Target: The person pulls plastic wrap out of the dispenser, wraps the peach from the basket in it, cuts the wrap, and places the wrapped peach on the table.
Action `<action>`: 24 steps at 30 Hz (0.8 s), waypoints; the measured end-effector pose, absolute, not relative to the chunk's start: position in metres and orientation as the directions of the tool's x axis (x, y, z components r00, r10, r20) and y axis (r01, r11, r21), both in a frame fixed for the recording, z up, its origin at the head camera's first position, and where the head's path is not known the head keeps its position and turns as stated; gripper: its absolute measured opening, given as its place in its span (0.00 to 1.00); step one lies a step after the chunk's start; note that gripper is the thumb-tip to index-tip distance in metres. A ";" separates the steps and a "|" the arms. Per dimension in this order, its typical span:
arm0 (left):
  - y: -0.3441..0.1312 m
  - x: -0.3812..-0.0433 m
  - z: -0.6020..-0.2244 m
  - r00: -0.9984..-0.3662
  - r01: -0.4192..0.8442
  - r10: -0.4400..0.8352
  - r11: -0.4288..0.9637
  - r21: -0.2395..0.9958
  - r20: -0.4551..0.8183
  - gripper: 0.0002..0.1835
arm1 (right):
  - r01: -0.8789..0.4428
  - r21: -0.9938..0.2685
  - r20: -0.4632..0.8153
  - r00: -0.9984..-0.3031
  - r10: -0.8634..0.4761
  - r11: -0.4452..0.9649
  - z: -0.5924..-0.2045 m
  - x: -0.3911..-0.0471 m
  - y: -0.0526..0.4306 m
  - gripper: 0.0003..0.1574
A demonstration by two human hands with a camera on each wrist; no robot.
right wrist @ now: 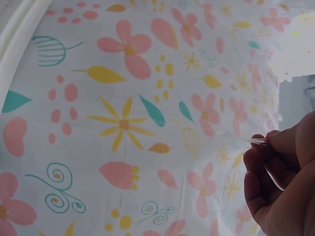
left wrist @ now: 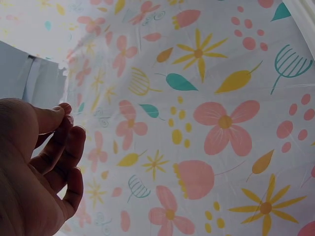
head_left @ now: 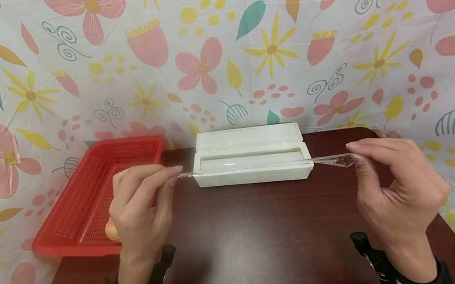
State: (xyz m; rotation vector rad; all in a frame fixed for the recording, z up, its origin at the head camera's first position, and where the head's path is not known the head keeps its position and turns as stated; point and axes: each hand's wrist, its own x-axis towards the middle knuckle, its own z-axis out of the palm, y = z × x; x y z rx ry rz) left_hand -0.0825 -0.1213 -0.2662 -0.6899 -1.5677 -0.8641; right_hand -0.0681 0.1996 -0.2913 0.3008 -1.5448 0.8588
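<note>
A strip of clear cling film [head_left: 331, 161] is stretched level between two hands in the head view. My left hand [head_left: 141, 206] pinches its left end between thumb and fingertips. Its right end, gathered into a narrow bunch, is pinched by my right hand [head_left: 401, 186]. The strip crosses in front of a white wrap dispenser box [head_left: 254, 177] whose lid [head_left: 249, 136] stands raised at the back. Inside the box lies a pale roll [head_left: 249, 161]. The right wrist view shows thin film strands [right wrist: 256, 140] at the fingertips.
To the left, a red plastic basket [head_left: 62, 213] stands on the dark brown table [head_left: 254, 233]. A round yellowish-pink fruit [head_left: 112, 231] in it is partly hidden behind my left hand. A flower-printed curtain [head_left: 221, 62] hangs behind and along both sides.
</note>
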 end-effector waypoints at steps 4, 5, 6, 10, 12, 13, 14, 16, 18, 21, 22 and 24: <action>-0.120 -0.082 -0.265 -0.156 0.819 -0.036 0.554 0.149 0.987 0.05 | -0.656 -0.345 0.935 -0.179 0.305 0.671 -0.291 -0.068 0.199 0.02; -0.120 -0.082 -0.266 -0.153 0.819 -0.037 0.555 0.148 0.988 0.05 | -0.660 -0.345 0.935 -0.177 0.308 0.667 -0.291 -0.068 0.199 0.02; -0.120 -0.082 -0.266 -0.150 0.818 -0.037 0.556 0.145 0.988 0.05 | -0.664 -0.345 0.934 -0.176 0.311 0.663 -0.291 -0.068 0.199 0.02; -0.122 -0.083 -0.270 -0.145 0.817 -0.036 0.559 0.141 0.989 0.04 | -0.673 -0.346 0.933 -0.170 0.318 0.654 -0.290 -0.066 0.197 0.02; -0.124 -0.083 -0.273 -0.149 0.816 -0.034 0.561 0.142 0.988 0.03 | -0.677 -0.349 0.930 -0.166 0.327 0.648 -0.289 -0.066 0.196 0.03; -0.126 -0.083 -0.274 -0.153 0.815 -0.032 0.562 0.144 0.988 0.02 | -0.679 -0.350 0.929 -0.163 0.332 0.645 -0.289 -0.065 0.196 0.03; -0.127 -0.083 -0.275 -0.157 0.814 -0.031 0.562 0.147 0.987 0.03 | -0.682 -0.350 0.928 -0.160 0.337 0.642 -0.288 -0.065 0.195 0.04; -0.128 -0.082 -0.276 -0.166 0.814 -0.028 0.561 0.153 0.986 0.04 | -0.687 -0.353 0.925 -0.156 0.346 0.635 -0.288 -0.064 0.194 0.04; -0.129 -0.081 -0.276 -0.177 0.814 -0.023 0.559 0.160 0.984 0.04 | -0.689 -0.354 0.925 -0.157 0.347 0.632 -0.287 -0.063 0.194 0.04; -0.128 -0.078 -0.273 -0.183 0.817 -0.021 0.553 0.164 0.983 0.03 | -0.694 -0.355 0.925 -0.163 0.343 0.626 -0.287 -0.062 0.194 0.04; -0.127 -0.077 -0.272 -0.183 0.819 -0.020 0.550 0.164 0.983 0.03 | -0.696 -0.355 0.925 -0.167 0.341 0.624 -0.287 -0.061 0.194 0.04; -0.126 -0.076 -0.270 -0.178 0.823 -0.018 0.545 0.159 0.984 0.03 | -0.703 -0.354 0.927 -0.175 0.333 0.616 -0.287 -0.060 0.195 0.04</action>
